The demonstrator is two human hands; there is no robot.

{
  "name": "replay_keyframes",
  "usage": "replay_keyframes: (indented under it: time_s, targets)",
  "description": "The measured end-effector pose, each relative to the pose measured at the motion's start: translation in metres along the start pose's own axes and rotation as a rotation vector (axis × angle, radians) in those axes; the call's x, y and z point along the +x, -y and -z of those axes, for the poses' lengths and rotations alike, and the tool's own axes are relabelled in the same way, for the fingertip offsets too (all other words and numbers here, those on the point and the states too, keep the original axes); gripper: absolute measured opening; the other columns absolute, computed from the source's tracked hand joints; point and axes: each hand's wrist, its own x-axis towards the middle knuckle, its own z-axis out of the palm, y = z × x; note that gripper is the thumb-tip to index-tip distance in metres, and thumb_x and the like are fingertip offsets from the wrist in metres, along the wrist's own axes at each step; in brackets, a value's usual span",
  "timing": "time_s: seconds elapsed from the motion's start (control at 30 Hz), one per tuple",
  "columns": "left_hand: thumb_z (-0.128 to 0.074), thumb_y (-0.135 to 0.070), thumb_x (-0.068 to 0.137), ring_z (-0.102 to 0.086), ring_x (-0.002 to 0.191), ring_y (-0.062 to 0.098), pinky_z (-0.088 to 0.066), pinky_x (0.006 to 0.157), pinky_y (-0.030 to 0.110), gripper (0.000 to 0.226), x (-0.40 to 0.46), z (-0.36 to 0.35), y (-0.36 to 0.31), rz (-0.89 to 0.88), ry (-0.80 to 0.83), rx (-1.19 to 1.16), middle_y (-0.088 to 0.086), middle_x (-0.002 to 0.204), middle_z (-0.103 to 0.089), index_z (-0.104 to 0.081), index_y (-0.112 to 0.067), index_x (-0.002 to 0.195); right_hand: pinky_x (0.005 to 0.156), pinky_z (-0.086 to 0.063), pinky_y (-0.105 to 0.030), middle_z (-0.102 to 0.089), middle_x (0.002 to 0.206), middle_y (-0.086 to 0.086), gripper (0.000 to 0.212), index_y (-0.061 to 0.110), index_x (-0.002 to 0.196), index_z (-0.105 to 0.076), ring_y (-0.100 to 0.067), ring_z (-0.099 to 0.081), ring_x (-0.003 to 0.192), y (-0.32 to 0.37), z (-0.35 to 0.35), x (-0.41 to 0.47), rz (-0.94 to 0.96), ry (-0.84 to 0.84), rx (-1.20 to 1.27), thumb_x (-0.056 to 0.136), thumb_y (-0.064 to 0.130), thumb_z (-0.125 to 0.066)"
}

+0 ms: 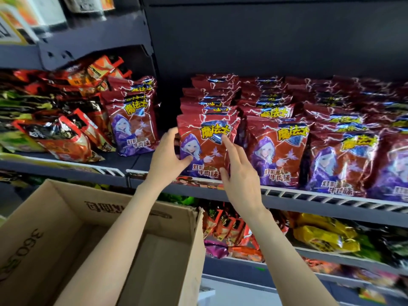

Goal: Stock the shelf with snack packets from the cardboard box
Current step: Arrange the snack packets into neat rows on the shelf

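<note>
A red and purple snack packet [206, 146] stands upright at the front of the leftmost row on the dark shelf [320, 200]. My left hand [169, 154] grips its left edge, thumb on the front and fingers behind. My right hand [239, 171] touches its right side with the index finger stretched up and the other fingers loosely bent. More rows of the same packets [280, 151] fill the shelf to the right. The open cardboard box [92, 237] sits below at the lower left, and its visible inside shows only bare cardboard.
Another matching packet [134, 127] stands left of a gap on the neighbouring shelf section, beside mixed red, black and green bags [55, 133]. A lower shelf holds orange, purple and yellow packs [320, 237]. A white wire rail [331, 196] runs along the shelf front.
</note>
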Motion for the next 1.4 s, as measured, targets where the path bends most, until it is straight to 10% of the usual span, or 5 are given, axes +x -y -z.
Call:
replay_keyframes:
  time_s: [0.4, 0.6, 0.77, 1.0, 1.4]
  targets:
    - [-0.073, -0.018, 0.082, -0.046, 0.125, 0.018, -0.050, 0.093, 0.048, 0.073, -0.021, -0.008, -0.020, 0.015, -0.127, -0.073, 0.001, 0.140, -0.039, -0.029, -0.025, 0.139, 0.056, -0.040, -0.011, -0.046, 0.138, 0.001, 0.079, 0.027, 0.147, -0.029, -0.015, -0.059, 0.077, -0.001, 0.012, -0.007, 0.068, -0.086, 0.083, 0.083, -0.010, -0.059]
    - [-0.068, -0.020, 0.087, -0.056, 0.095, 0.018, -0.035, 0.075, 0.010, 0.071, -0.031, -0.036, -0.090, -0.169, -0.004, -0.060, 0.003, 0.117, -0.060, -0.026, -0.014, 0.144, 0.081, -0.044, -0.007, -0.035, 0.137, 0.021, 0.074, 0.019, 0.147, -0.029, 0.012, -0.046, 0.112, -0.040, 0.070, -0.026, 0.004, -0.230, 0.190, 0.086, -0.014, -0.054]
    - [-0.068, -0.024, 0.086, -0.060, 0.107, 0.020, -0.041, 0.083, 0.014, 0.074, -0.027, -0.078, -0.099, -0.164, 0.096, -0.075, 0.007, 0.126, -0.059, -0.023, -0.015, 0.145, 0.086, -0.023, 0.009, -0.037, 0.139, 0.012, 0.083, 0.024, 0.150, -0.023, 0.029, -0.024, 0.115, -0.068, 0.084, -0.031, -0.106, -0.107, 0.158, 0.084, -0.006, -0.064]
    - [-0.070, -0.022, 0.084, -0.060, 0.107, 0.018, -0.051, 0.090, 0.031, 0.078, -0.028, -0.089, -0.100, -0.139, 0.142, -0.093, 0.004, 0.130, -0.056, -0.021, -0.018, 0.144, 0.070, -0.048, -0.020, -0.051, 0.134, -0.007, 0.089, 0.027, 0.151, -0.016, -0.022, -0.061, 0.094, -0.079, 0.092, -0.038, -0.098, -0.068, -0.037, 0.083, 0.005, -0.070]
    - [-0.073, -0.025, 0.081, -0.054, 0.118, 0.019, -0.053, 0.090, 0.040, 0.071, -0.030, -0.098, -0.085, -0.144, 0.098, -0.068, 0.005, 0.132, -0.051, -0.029, -0.016, 0.137, 0.077, -0.048, -0.021, -0.052, 0.126, -0.006, 0.085, 0.030, 0.151, -0.018, -0.022, -0.059, 0.090, -0.079, 0.088, -0.029, -0.152, -0.004, 0.065, 0.086, -0.003, -0.062]
